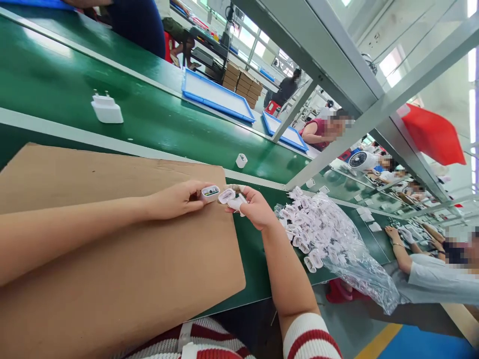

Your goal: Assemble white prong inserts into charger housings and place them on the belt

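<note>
My left hand [175, 199] is closed on a small white charger body [209, 193] whose open end shows its inner parts. My right hand [252, 207] is closed on a white cover piece [226, 196], with white finger cots on its fingertips. The two parts are held close together, almost touching, above the far edge of a brown cardboard sheet [112, 259] that lies on the green work surface [254, 254].
A clear plastic bag [337, 249] heaped with several white cover pieces lies to the right. A finished white charger [107, 108] and a small white part [241, 160] sit on the green conveyor belt [160, 114]. Blue trays [217, 94] lie beyond. Other people work along the line.
</note>
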`<action>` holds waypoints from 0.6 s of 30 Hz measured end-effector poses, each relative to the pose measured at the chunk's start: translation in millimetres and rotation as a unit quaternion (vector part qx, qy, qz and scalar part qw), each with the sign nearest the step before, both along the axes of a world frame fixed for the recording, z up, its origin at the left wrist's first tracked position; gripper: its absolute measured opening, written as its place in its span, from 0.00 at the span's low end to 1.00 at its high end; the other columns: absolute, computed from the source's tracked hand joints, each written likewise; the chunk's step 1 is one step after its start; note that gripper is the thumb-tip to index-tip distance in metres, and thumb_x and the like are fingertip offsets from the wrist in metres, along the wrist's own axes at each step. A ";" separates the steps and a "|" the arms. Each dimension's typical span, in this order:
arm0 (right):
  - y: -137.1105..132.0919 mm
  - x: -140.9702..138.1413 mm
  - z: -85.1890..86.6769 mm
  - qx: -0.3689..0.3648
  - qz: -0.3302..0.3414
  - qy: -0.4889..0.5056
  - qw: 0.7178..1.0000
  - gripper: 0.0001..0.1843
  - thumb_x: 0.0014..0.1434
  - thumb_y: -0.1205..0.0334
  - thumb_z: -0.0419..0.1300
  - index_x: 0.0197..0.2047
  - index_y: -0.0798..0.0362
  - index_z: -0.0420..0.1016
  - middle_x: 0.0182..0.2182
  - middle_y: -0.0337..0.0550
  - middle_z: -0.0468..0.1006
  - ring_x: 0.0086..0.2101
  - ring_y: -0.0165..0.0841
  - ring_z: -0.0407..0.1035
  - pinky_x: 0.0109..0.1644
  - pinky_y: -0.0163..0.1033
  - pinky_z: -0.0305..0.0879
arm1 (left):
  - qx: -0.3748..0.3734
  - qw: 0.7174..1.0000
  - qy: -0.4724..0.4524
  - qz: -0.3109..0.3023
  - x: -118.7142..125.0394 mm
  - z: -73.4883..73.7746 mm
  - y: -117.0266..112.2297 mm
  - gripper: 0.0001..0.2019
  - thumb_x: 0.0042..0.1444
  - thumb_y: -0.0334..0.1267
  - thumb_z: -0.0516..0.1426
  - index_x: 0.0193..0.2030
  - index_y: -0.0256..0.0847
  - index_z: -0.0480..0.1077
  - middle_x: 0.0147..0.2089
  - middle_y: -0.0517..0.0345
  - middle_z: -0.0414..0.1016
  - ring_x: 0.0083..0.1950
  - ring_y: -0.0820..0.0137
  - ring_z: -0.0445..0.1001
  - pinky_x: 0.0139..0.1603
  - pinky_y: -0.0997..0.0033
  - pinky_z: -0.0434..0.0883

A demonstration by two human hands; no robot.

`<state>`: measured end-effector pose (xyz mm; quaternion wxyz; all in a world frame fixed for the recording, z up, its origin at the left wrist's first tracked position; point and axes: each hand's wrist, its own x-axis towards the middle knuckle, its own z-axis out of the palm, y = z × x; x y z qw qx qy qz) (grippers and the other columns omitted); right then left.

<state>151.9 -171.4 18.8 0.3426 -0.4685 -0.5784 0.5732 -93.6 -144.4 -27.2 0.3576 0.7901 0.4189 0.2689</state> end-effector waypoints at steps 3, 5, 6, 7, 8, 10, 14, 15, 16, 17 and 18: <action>-3.7 -6.2 -11.1 0.060 -0.057 -0.111 0.990 0.21 0.49 0.59 0.75 0.48 0.47 0.83 0.43 0.39 0.87 0.41 0.37 0.80 0.47 0.43 0.79 | -0.001 1.000 0.007 -0.031 -12.2 -11.7 -11.6 0.37 0.58 0.63 0.57 0.67 0.41 0.75 0.59 0.44 0.81 0.56 0.49 0.78 0.56 0.59 0.78; -6.4 -6.9 -15.3 0.131 -0.081 -0.212 0.965 0.18 0.54 0.63 0.73 0.49 0.45 0.84 0.46 0.38 0.87 0.44 0.37 0.79 0.53 0.45 0.77 | 0.014 1.000 0.009 -0.025 -15.7 -16.1 -12.2 0.36 0.58 0.61 0.58 0.67 0.41 0.74 0.62 0.44 0.79 0.60 0.48 0.76 0.59 0.59 0.77; -7.9 -6.6 -15.7 0.168 -0.081 -0.272 0.944 0.17 0.55 0.65 0.71 0.48 0.44 0.84 0.46 0.38 0.87 0.46 0.38 0.78 0.55 0.46 0.75 | 0.023 0.999 0.006 -0.023 -16.1 -17.1 -11.6 0.36 0.57 0.60 0.58 0.67 0.42 0.74 0.63 0.45 0.78 0.62 0.48 0.75 0.60 0.58 0.77; -9.5 -5.9 -15.0 0.201 -0.076 -0.335 0.917 0.16 0.56 0.67 0.71 0.48 0.43 0.86 0.45 0.38 0.87 0.47 0.40 0.77 0.56 0.48 0.73 | 0.033 0.999 0.002 -0.021 -15.8 -17.4 -10.9 0.34 0.58 0.60 0.59 0.65 0.42 0.75 0.63 0.45 0.78 0.62 0.48 0.75 0.61 0.58 0.76; -11.2 -5.2 -13.7 0.226 -0.073 -0.394 0.888 0.15 0.57 0.68 0.70 0.46 0.43 0.87 0.43 0.39 0.87 0.47 0.41 0.75 0.57 0.50 0.71 | 0.042 0.999 -0.004 -0.020 -15.2 -17.2 -10.2 0.32 0.58 0.61 0.58 0.62 0.42 0.76 0.61 0.46 0.79 0.61 0.49 0.75 0.62 0.57 0.75; -14.5 -4.1 -10.5 0.258 -0.079 -0.475 0.837 0.12 0.57 0.69 0.69 0.42 0.43 0.88 0.38 0.40 0.87 0.48 0.44 0.72 0.61 0.54 0.66 | 0.052 0.998 -0.018 -0.024 -13.9 -16.4 -9.2 0.27 0.61 0.62 0.57 0.55 0.43 0.78 0.56 0.47 0.81 0.58 0.51 0.76 0.61 0.58 0.75; -18.9 -5.3 -11.3 0.266 -0.092 -0.401 0.872 0.08 0.61 0.67 0.66 0.42 0.45 0.84 0.40 0.40 0.85 0.47 0.40 0.75 0.60 0.52 0.67 | 0.060 0.997 -0.036 -0.042 -13.9 -18.1 -8.5 0.24 0.65 0.61 0.56 0.51 0.43 0.80 0.53 0.48 0.82 0.55 0.53 0.77 0.56 0.60 0.75; -19.2 -6.6 -13.2 0.251 -0.092 -0.337 0.903 0.08 0.62 0.64 0.65 0.45 0.46 0.82 0.42 0.41 0.85 0.45 0.38 0.76 0.56 0.48 0.70 | 0.063 0.996 -0.037 -0.047 -14.2 -19.3 -8.4 0.25 0.64 0.60 0.57 0.52 0.43 0.80 0.54 0.48 0.82 0.55 0.53 0.77 0.57 0.60 0.75; -19.2 -8.1 -15.3 0.227 -0.093 -0.268 0.932 0.10 0.64 0.60 0.65 0.49 0.46 0.80 0.45 0.42 0.85 0.42 0.36 0.77 0.51 0.45 0.72 | 0.065 0.996 -0.038 -0.049 -14.5 -20.7 -8.4 0.25 0.63 0.60 0.58 0.55 0.43 0.79 0.55 0.48 0.81 0.56 0.53 0.77 0.58 0.60 0.75; -18.8 -9.8 -17.3 0.196 -0.095 -0.202 0.955 0.13 0.64 0.57 0.65 0.52 0.46 0.78 0.47 0.43 0.85 0.38 0.34 0.77 0.45 0.42 0.73 | 0.065 0.996 -0.039 -0.048 -14.7 -22.0 -8.4 0.26 0.62 0.61 0.59 0.57 0.44 0.79 0.56 0.47 0.81 0.56 0.53 0.77 0.58 0.60 0.75; -18.1 -11.5 -19.0 0.164 -0.098 -0.146 0.970 0.16 0.63 0.54 0.66 0.53 0.47 0.76 0.46 0.43 0.85 0.35 0.32 0.77 0.40 0.40 0.72 | 0.063 0.996 -0.040 -0.045 -14.7 -23.1 -8.4 0.27 0.62 0.61 0.59 0.57 0.44 0.79 0.56 0.47 0.81 0.56 0.53 0.76 0.58 0.60 0.75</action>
